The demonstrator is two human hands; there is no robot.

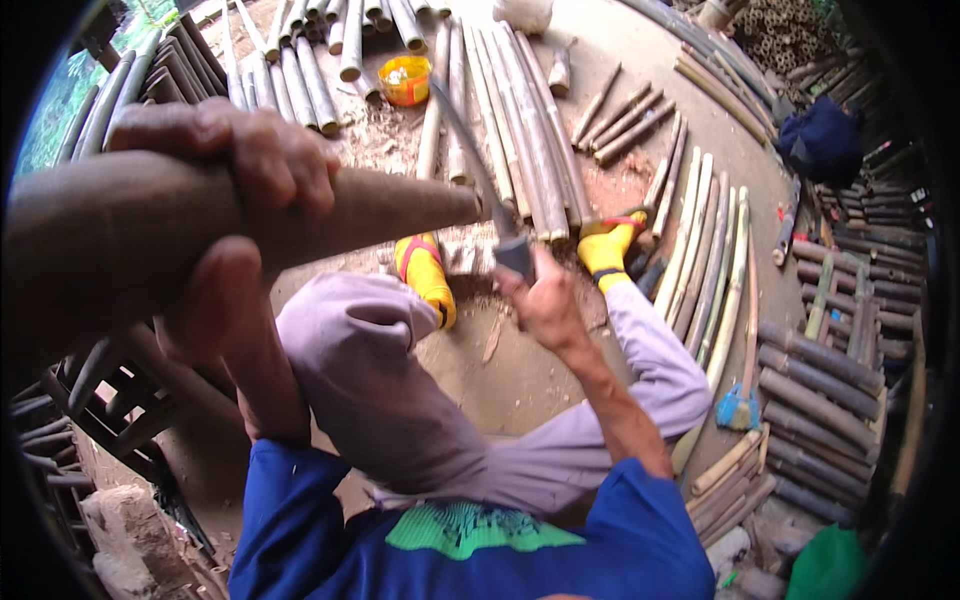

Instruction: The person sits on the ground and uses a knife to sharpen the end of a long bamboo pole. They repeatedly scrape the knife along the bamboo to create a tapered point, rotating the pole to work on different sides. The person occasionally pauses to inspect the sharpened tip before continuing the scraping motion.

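A thick brown bamboo pole (375,208) reaches in from the left edge, very near the camera, its far end pointing to the middle. My left hand (262,165) is wrapped round it, fingers over the top and thumb below. In my right hand (552,308) is a sickle (468,135) with a dark handle and a thin curved blade. The blade rises just past the pole's far end; whether it touches the pole I cannot tell. My feet, in yellow socks (430,280) and red-strapped sandals, rest on the ground beyond my bent knees.
Long bamboo poles (525,120) lie straight ahead, with more poles (705,260) to the right. A yellow-orange bucket (405,96) stands among them. Stacked bamboo pieces (815,400), a blue-bristled broom (738,408) and a dark blue bundle (820,140) are at right. A stone block (135,540) sits lower left.
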